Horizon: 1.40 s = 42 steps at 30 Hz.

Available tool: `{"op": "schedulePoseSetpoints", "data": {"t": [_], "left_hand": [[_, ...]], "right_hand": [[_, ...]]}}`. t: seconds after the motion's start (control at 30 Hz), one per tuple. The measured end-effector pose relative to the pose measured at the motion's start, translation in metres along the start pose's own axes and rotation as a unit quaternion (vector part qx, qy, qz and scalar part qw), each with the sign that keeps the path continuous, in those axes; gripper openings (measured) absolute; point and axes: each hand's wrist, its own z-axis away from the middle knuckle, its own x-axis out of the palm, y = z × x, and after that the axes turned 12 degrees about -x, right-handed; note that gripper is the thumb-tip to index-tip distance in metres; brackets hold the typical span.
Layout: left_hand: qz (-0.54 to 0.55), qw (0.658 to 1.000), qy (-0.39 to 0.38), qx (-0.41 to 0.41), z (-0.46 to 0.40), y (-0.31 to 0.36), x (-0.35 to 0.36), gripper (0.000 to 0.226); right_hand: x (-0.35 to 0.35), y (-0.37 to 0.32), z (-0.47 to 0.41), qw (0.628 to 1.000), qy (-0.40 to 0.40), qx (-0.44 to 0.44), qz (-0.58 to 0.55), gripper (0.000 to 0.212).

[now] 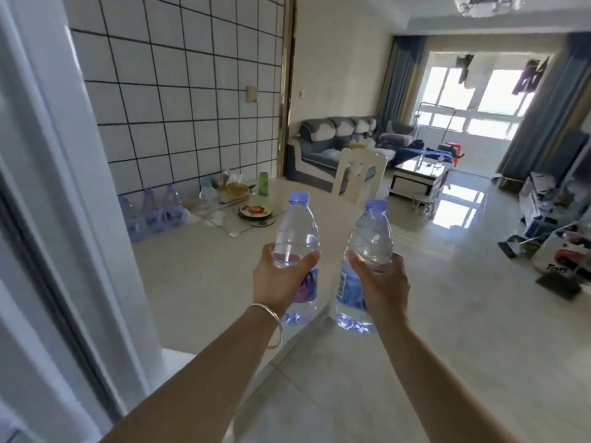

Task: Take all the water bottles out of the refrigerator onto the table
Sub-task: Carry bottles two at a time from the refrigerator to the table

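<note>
In the head view, the left hand (281, 276) grips one bottle (297, 238) and the right hand (382, 282) grips another bottle (367, 251), both upright and held out over the near edge of the table (208, 276). Three bottles (153, 212) already stand by the tiled wall. This looks like the carrying step; next, set both down on bare tabletop and let go.

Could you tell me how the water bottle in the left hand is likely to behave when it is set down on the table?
The water bottle in the left hand looks nearly full, so probably fairly heavy for its size. It is tall and narrow, so it may tip if set down tilted on the table. Its thin clear plastic would likely flex under a firm squeeze.
</note>
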Motion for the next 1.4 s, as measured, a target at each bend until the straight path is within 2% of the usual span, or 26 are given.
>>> {"op": "schedulePoseSetpoints", "data": {"t": [0.17, 0.3, 0.5, 0.57, 0.67, 0.8, 1.03, 1.2, 1.4], "left_hand": [[0.022, 0.996, 0.075, -0.034, -0.072, -0.009, 0.012, 0.038], [-0.008, 0.987, 0.153, -0.044, -0.134, -0.017, 0.013, 0.045], [0.02, 0.951, 0.295, -0.087, -0.234, -0.012, -0.004, 0.059], [0.018, 0.943, 0.321, -0.088, -0.259, -0.013, -0.012, 0.05], [-0.013, 0.936, 0.342, -0.089, -0.285, -0.024, -0.03, 0.049], [-0.009, 0.917, 0.385, -0.107, -0.322, -0.039, -0.069, 0.071], [-0.002, 0.881, 0.454, -0.13, -0.4, -0.062, -0.171, 0.051], [-0.014, 0.87, 0.468, -0.156, -0.469, -0.085, -0.25, 0.063], [-0.046, 0.863, 0.47, -0.177, -0.539, -0.109, -0.313, 0.061]], "right_hand": [[0.069, 0.03, -0.064, 0.997, -0.07, -0.006, -0.024, 0.053], [0.135, 0.052, -0.109, 0.987, -0.152, -0.005, -0.055, 0.049], [0.22, 0.067, -0.177, 0.956, -0.284, -0.022, -0.069, 0.044], [0.253, 0.069, -0.196, 0.946, -0.314, -0.028, -0.072, 0.046], [0.305, 0.068, -0.207, 0.927, -0.366, -0.036, -0.078, 0.048], [0.378, 0.062, -0.202, 0.893, -0.44, -0.043, -0.083, 0.049], [0.52, 0.05, -0.18, 0.853, -0.513, -0.037, -0.088, 0.052], [0.628, 0.044, -0.165, 0.832, -0.551, -0.011, -0.065, 0.05], [0.729, 0.051, -0.142, 0.819, -0.572, -0.048, -0.025, 0.06]]}}
